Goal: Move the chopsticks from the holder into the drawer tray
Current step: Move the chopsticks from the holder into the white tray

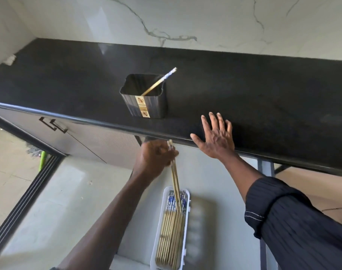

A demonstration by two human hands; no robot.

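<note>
A dark ribbed holder (146, 102) stands on the black countertop (244, 90) near its front edge, with one chopstick (160, 80) leaning in it. My left hand (156, 158) grips a pair of chopsticks (175, 182) below the counter edge, their tips pointing down into the white tray (186, 215). Several chopsticks (171, 232) lie lengthwise in that tray inside the open drawer. My right hand (217, 137) is spread flat with straight fingers over the counter's front edge, to the right of the holder, holding nothing.
The open drawer's pale floor (69, 201) stretches left of the tray. A blurred clear ridged insert (197, 227) lies right of the tray. A cabinet door with dark handles (53, 124) sits at the left, and a marbled wall (166, 20) backs the counter.
</note>
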